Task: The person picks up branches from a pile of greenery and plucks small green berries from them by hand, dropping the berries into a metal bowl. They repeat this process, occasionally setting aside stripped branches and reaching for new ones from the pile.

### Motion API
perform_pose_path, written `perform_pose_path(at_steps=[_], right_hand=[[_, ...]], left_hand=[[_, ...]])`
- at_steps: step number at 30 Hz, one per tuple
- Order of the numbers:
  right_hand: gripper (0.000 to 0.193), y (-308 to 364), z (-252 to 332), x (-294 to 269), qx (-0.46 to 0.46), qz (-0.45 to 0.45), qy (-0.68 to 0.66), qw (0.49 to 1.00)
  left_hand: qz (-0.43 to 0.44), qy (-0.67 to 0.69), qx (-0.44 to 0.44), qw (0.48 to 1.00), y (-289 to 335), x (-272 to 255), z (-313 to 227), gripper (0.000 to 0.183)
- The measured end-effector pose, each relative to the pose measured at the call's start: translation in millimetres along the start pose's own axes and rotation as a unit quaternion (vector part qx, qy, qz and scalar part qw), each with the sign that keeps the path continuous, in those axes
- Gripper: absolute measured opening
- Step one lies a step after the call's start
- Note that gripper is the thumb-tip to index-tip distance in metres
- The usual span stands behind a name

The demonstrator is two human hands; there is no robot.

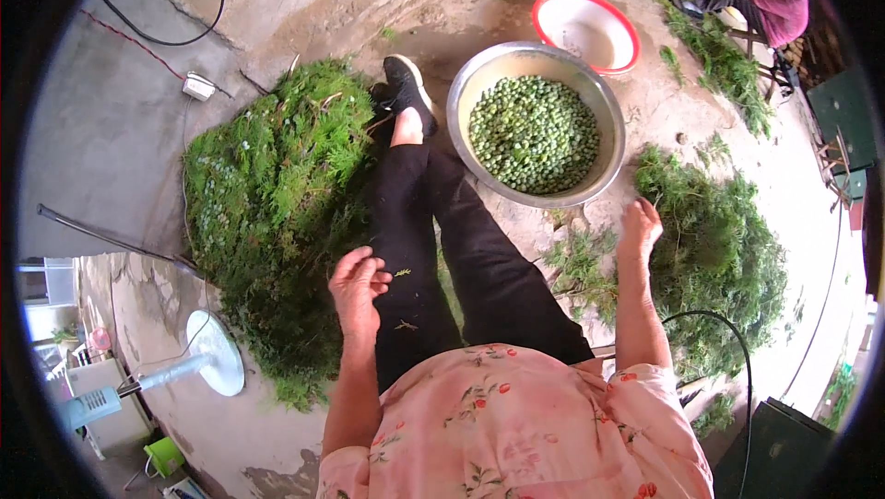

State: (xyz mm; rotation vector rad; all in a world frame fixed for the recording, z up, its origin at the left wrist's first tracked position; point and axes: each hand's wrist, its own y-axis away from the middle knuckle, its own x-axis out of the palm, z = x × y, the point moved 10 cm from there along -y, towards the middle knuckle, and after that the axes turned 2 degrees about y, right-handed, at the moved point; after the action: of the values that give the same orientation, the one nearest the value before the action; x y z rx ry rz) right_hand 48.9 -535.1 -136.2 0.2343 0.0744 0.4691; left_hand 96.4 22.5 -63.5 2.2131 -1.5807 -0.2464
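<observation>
My left hand [358, 285] hovers over my black trouser leg [398, 223], its fingers curled in. Beside it lies a big heap of green conifer sprigs [286, 167] with small bluish cones. My right hand [638, 226] is just off the lower right rim of a wide metal basin [483, 82], with fingers bent together. Whatever either hand may hold is too small or hidden. Many small round green cones [535, 135] fill the middle of the basin. To the right of my right hand spreads another heap of green sprigs [714, 255].
A white basin with a red rim [585, 27] stands behind the metal one. At the left are a pale blue fan stand [214, 356] and a white socket box [198, 86] with cords. Dark cable [728, 322] loops at the right. Another person [774, 9] sits at the far right.
</observation>
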Motion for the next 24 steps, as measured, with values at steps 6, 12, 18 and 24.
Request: perform_pose_path(at_steps=[6, 12, 18, 24], right_hand=[[0.026, 59, -68, 115, 0.122, 0.208, 0.111, 0.964], [0.035, 56, -101, 182, 0.228, 0.266, 0.001, 0.937], [0.024, 26, -173, 212, 0.329, 0.188, -0.038, 0.925], [0.014, 4, -206, 226, 0.366, 0.096, -0.018, 0.925]], left_hand=[[0.232, -0.089, -0.248, 0.936, 31, 48, 64, 0.036], [0.061, 0.141, -0.156, 0.976, -21, 19, 32, 0.031], [0.042, 0.188, -0.160, 0.968, -32, 8, 46, 0.032], [0.026, 0.226, -0.164, 0.960, -36, 2, 53, 0.034]])
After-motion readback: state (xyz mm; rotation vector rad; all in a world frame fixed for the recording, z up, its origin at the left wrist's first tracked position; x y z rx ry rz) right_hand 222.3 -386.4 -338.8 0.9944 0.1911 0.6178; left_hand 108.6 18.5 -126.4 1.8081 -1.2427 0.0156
